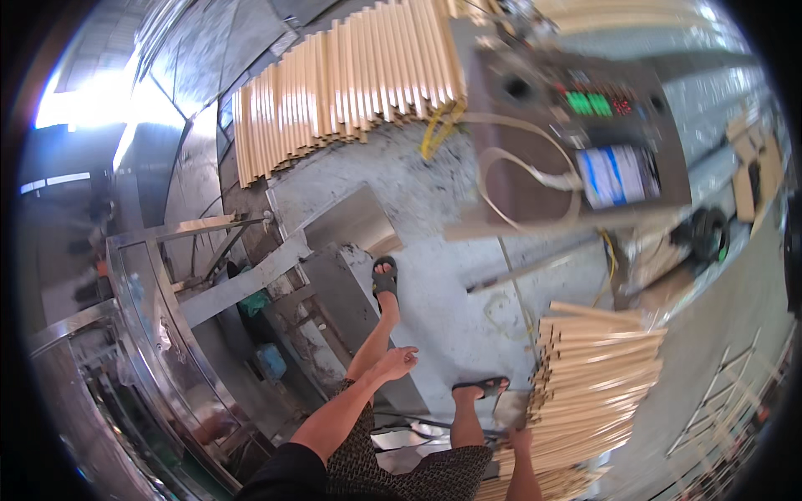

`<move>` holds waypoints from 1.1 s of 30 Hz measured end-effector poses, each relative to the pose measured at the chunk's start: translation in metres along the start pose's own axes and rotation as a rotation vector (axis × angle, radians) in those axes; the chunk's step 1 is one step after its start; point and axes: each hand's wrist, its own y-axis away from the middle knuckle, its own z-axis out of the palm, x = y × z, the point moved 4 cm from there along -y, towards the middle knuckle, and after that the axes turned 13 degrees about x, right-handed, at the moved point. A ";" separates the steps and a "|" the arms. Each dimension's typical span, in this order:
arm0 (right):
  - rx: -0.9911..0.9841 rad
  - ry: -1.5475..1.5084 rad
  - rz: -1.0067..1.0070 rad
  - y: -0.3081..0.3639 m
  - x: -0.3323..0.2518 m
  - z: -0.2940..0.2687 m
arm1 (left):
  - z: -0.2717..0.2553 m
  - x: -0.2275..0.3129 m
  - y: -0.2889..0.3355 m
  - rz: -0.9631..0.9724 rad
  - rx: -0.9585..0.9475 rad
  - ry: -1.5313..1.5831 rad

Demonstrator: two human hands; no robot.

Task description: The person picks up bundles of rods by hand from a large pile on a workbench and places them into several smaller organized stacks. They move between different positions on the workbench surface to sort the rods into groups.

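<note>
While left hand point(395, 364) hangs loosely curled | right hand point(520, 439) near tan tubes point(595, 384)

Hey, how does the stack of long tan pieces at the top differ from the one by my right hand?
The upper stack has its pieces pointing away from you, while those in the lower stack lie crosswise. The upper stack spreads wider across the view than the lower stack. Your right hand is at the lower stack's left edge; neither hand is near the upper stack. Both hold slim, shiny tan pieces.

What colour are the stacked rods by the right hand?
The rods are light tan, best seen in the head view.
</note>
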 end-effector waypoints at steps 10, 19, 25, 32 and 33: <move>0.055 0.178 0.063 0.098 -0.274 0.028 | -0.252 -0.095 -0.023 -0.241 0.344 0.437; -0.070 0.324 -0.397 0.064 -0.578 0.119 | -0.394 -0.170 -0.008 -0.551 0.419 0.572; -0.140 0.318 -0.501 0.031 -0.765 0.191 | -0.465 -0.180 -0.037 -0.637 0.508 0.588; -0.362 0.288 -0.507 0.086 -0.945 0.335 | -0.604 -0.228 -0.115 -0.552 0.845 0.582; -0.413 0.281 -0.479 0.088 -0.953 0.360 | -0.621 -0.241 -0.134 -0.541 0.862 0.603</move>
